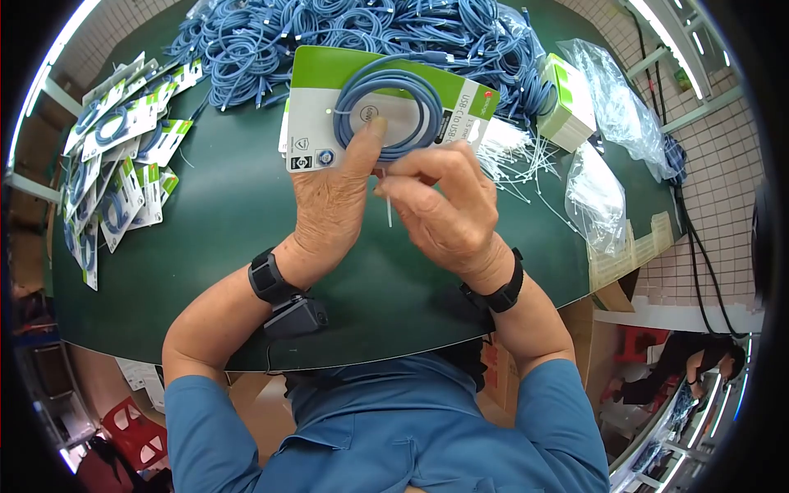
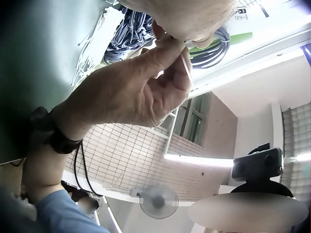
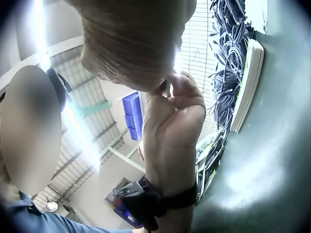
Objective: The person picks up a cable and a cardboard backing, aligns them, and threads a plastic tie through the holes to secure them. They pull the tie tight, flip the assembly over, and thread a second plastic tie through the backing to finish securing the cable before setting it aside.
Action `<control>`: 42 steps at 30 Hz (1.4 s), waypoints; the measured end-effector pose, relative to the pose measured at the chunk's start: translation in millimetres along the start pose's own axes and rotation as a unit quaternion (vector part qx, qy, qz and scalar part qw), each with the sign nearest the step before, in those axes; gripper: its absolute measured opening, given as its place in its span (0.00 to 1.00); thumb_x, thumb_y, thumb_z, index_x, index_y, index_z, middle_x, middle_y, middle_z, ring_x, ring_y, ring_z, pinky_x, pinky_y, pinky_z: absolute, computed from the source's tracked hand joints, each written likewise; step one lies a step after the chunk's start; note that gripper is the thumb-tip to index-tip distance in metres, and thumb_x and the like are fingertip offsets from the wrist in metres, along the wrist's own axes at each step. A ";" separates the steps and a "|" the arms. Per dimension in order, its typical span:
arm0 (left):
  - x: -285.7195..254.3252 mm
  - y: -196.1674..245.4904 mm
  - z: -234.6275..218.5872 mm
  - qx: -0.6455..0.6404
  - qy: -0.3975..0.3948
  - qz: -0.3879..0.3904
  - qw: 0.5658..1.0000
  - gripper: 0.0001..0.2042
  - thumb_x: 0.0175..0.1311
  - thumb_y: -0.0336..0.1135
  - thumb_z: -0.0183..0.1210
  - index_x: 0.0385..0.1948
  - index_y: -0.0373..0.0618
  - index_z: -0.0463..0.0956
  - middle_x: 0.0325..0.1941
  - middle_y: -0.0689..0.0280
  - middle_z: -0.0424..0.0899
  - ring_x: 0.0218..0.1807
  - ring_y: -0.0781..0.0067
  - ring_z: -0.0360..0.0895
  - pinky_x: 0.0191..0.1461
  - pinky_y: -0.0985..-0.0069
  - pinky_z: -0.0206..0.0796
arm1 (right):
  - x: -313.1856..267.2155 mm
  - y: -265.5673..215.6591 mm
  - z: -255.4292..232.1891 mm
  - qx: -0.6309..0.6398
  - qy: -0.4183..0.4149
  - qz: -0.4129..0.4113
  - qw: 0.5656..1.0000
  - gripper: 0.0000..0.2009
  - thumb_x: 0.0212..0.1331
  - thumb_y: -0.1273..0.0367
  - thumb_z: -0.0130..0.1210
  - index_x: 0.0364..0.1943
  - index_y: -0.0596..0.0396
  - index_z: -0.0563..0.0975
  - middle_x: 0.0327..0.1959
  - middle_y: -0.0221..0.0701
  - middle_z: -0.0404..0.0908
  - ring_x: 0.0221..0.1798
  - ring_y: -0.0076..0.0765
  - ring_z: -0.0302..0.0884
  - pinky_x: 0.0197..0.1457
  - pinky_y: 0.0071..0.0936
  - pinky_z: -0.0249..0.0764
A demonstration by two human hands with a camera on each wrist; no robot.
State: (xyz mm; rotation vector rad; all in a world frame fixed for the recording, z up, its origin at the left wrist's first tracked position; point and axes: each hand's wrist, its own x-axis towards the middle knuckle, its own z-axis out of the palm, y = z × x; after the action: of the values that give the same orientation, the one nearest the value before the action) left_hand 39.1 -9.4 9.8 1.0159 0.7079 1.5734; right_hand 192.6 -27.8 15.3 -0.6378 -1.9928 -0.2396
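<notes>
In the head view, the left hand (image 1: 329, 201) grips a green-and-white printed card (image 1: 312, 78) from its lower edge, thumb pressed over the front. Against the card lies a coiled blue USB-C cable (image 1: 433, 107), held there by that thumb. At the coil's lower edge, the right hand (image 1: 448, 205) pinches a thin white cable tie (image 1: 389, 212), whose tail hangs down between the hands. Both hands meet closely there. The left wrist view shows the right hand (image 2: 136, 87) with the tie (image 2: 187, 68) at its fingers; the tie's upper end is hidden.
A large heap of blue cables (image 1: 246, 49) spans the table's back. Several carded cables (image 1: 123, 123) pile up at left. To the right are a stack of cards (image 1: 567, 107), loose white ties (image 1: 518, 156) and plastic bags (image 1: 596, 197). Another person (image 1: 682, 361) is at far right.
</notes>
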 end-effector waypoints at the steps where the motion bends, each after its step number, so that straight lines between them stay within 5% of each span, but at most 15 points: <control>1: -1.4 -0.7 -1.4 0.010 -0.007 -0.001 1.000 0.12 0.71 0.32 0.66 0.50 0.42 0.77 0.44 0.69 0.83 0.40 0.81 0.80 0.39 0.78 0.75 | 2.0 -1.1 0.2 -0.017 0.010 0.011 1.000 0.15 0.43 0.81 0.73 0.37 0.54 0.85 0.38 0.34 0.85 0.34 0.36 0.81 0.31 0.30 0.75; 17: -3.1 4.9 4.0 -0.062 -0.014 -0.023 0.998 0.12 0.71 0.33 0.68 0.51 0.41 0.80 0.45 0.69 0.85 0.42 0.83 0.82 0.42 0.81 0.76 | 3.4 -3.0 0.2 -0.035 0.001 0.081 0.996 0.13 0.48 0.83 0.72 0.37 0.58 0.83 0.38 0.36 0.87 0.33 0.36 0.86 0.31 0.28 0.81; 24: 0.6 -5.5 -6.1 0.022 -0.022 -0.005 0.999 0.14 0.71 0.33 0.68 0.53 0.40 0.78 0.45 0.69 0.85 0.42 0.81 0.82 0.39 0.80 0.77 | 0.6 -5.5 1.2 -0.029 -0.014 0.111 0.993 0.12 0.50 0.83 0.71 0.37 0.58 0.84 0.38 0.36 0.86 0.32 0.36 0.87 0.30 0.28 0.82; 42: 7.2 8.7 3.2 0.001 -0.023 0.001 1.000 0.17 0.74 0.33 0.64 0.59 0.42 0.74 0.53 0.63 0.83 0.46 0.74 0.84 0.39 0.74 0.84 | -1.8 -15.4 3.5 0.025 0.044 0.039 0.998 0.14 0.42 0.85 0.70 0.35 0.60 0.85 0.39 0.34 0.82 0.29 0.30 0.82 0.29 0.24 0.81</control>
State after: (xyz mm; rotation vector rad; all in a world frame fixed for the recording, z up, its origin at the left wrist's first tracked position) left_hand 37.6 -4.7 20.5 1.0506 0.6780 1.5463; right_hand 182.5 -39.9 13.5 -0.6601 -1.8789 -0.1674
